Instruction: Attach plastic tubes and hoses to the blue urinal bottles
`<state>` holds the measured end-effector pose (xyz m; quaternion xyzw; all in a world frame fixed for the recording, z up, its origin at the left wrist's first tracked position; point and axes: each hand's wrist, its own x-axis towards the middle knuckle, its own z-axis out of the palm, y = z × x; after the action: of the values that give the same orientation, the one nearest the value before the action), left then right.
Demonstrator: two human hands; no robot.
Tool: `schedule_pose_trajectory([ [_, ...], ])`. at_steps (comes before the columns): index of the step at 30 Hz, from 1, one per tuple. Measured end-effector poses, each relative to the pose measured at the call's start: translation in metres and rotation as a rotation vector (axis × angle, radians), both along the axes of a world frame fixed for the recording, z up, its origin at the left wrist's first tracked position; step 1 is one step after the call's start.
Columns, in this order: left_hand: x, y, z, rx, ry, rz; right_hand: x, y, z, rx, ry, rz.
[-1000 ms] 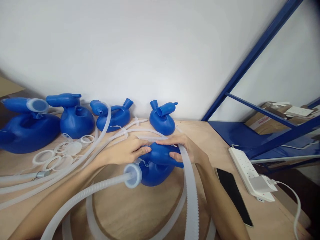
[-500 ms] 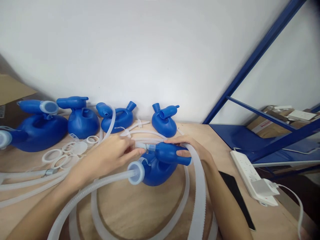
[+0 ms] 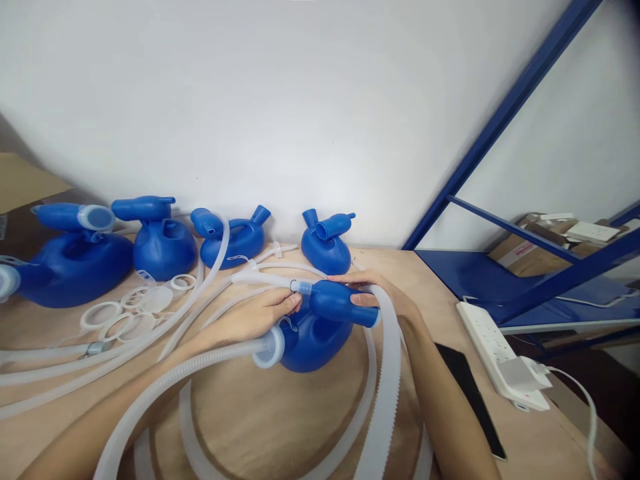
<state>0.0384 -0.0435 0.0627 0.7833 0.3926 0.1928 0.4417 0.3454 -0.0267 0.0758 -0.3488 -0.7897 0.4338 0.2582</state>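
Note:
A blue funnel piece lies above a blue bottle, its narrow left end joined to a clear tube with a small metal ring clip there. My right hand is wrapped round the funnel's right part, with a wide pale strip of tubing running over it. The fingers of my left hand are pinched at the clip and tube end. The bottle's white cap points left and carries a ribbed hose.
More blue bottles with funnels stand along the wall. White rings and tubes lie at left. A power strip with a plug and a black flat object are at right, by a blue metal frame.
My left hand has moved from above the tube to below it, its fingers now at the clip. My right hand keeps its hold. The view has shifted slightly.

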Motion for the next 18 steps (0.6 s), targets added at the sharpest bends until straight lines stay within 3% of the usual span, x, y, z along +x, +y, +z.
schedule_pose_trajectory([
  [5, 0.001, 0.001, 0.002, -0.108, -0.046, -0.051, -0.001, 0.001, 0.002, -0.019, 0.009, 0.023],
  [11, 0.006, 0.002, -0.009, -0.295, -0.142, -0.043, -0.004, -0.002, 0.003, 0.106, -0.039, 0.018],
  [18, 0.006, 0.019, -0.018, -0.434, -0.232, -0.188, -0.004, -0.003, 0.001, 0.169, -0.064, 0.038],
])
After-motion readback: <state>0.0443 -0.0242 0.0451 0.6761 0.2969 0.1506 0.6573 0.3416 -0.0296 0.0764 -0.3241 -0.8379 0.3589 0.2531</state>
